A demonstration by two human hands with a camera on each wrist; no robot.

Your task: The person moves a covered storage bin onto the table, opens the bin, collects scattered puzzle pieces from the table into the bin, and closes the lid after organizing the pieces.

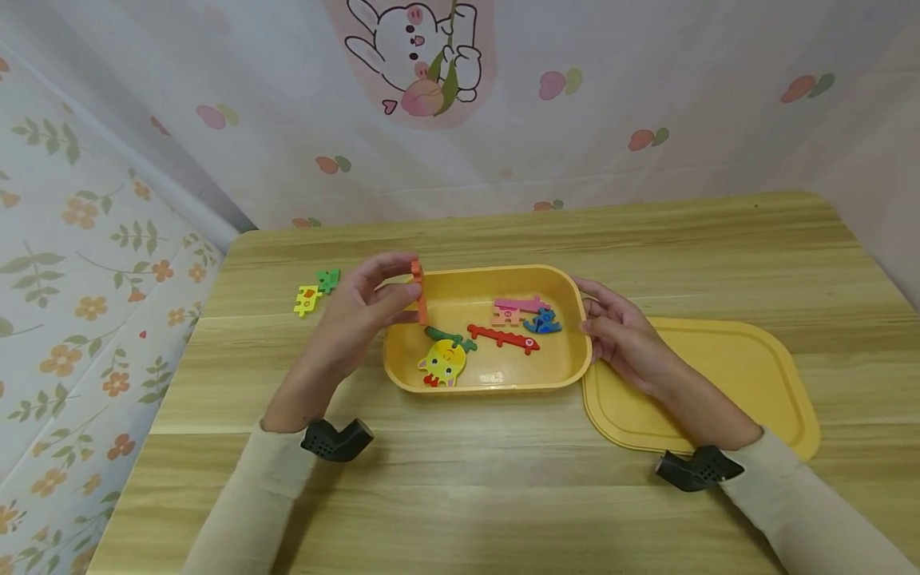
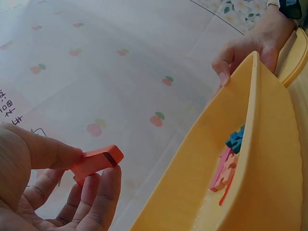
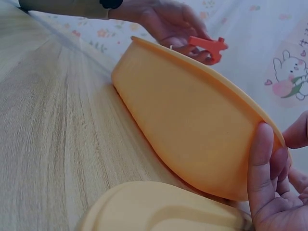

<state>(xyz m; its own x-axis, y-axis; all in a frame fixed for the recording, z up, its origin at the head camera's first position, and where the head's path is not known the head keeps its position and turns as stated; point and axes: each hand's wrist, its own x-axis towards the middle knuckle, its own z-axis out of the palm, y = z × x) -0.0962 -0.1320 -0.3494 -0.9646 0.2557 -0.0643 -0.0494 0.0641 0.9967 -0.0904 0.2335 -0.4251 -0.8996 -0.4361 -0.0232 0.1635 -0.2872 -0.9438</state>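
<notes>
Left hand [image 1: 352,311] nearest my cam, thumb and fingers pinching an orange puzzle piece [image 2: 96,163] by the yellow tub's [image 3: 187,110] left rim | probably light, stiff, slickish; I'd grab edges | right hand [image 1: 621,335] grips tub's right end

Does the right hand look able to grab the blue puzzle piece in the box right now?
Probably yes, once the right hand lets go of the yellow box. The blue puzzle piece lies inside near the end it holds, and nothing covers it from above.
</notes>
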